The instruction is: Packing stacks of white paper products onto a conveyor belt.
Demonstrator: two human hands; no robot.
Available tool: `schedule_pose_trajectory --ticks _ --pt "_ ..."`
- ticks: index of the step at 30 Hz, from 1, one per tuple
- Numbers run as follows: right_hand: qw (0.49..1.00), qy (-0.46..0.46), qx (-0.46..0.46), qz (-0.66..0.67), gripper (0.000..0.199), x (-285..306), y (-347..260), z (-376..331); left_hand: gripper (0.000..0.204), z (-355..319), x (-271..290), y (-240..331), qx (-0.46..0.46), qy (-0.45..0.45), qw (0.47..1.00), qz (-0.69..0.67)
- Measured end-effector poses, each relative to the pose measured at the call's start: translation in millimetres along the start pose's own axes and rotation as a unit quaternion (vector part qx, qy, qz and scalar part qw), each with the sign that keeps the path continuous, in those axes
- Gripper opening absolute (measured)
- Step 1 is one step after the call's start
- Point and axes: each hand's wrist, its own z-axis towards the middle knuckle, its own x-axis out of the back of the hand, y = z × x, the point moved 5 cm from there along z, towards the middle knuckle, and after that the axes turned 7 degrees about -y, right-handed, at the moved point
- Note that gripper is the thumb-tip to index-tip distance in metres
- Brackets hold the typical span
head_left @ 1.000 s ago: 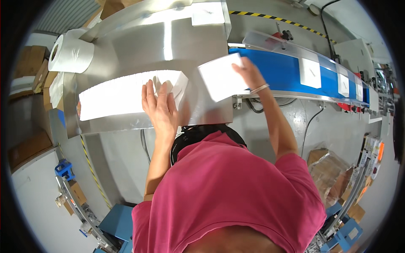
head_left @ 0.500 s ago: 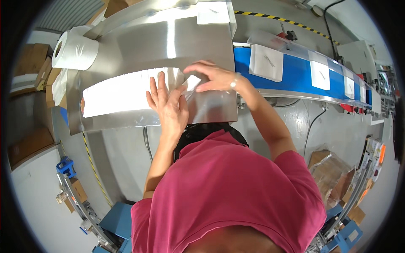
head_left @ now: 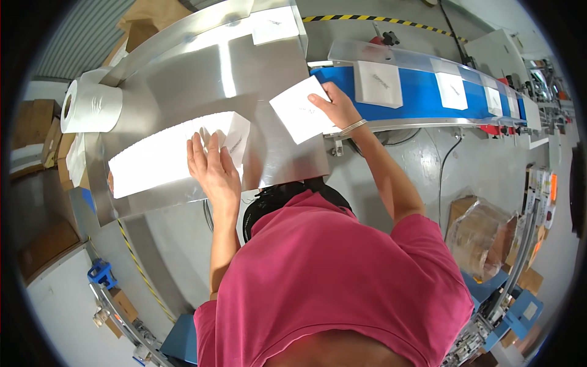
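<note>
hands (head_left: 211,171) (head_left: 335,105) — on white packets (head_left: 301,110)

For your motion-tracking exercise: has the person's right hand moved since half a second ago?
Yes. The right hand, then beside the left hand over the steel table, has swung rightward to the blue conveyor belt's near end, gripping a white packet.

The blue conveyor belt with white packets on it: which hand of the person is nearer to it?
The right hand, holding a white packet beside the blue conveyor belt. The left hand lies farther off, on the row of white packets on the steel table.
</note>
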Motion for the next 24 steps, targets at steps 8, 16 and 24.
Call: schedule_pose_trajectory --ticks 8,16,24 --pt "0.952 0.204 -0.139 -0.180 0.048 91.8 42.7 3.6 0.032 -0.2 1.1 0.7 -0.006 0.013 1.000 -0.020" --pt "0.971 -0.138 0.166 -0.102 0.051 -13.6 -61.0 7.6 0.034 -3.1 -0.6 -4.7 -0.004 0.018 1.000 -0.021" --pt "0.925 -0.323 0.195 -0.055 0.048 -98.3 -71.7 36.7 0.032 7.0 9.5 1.0 0.008 -0.004 0.999 -0.035"
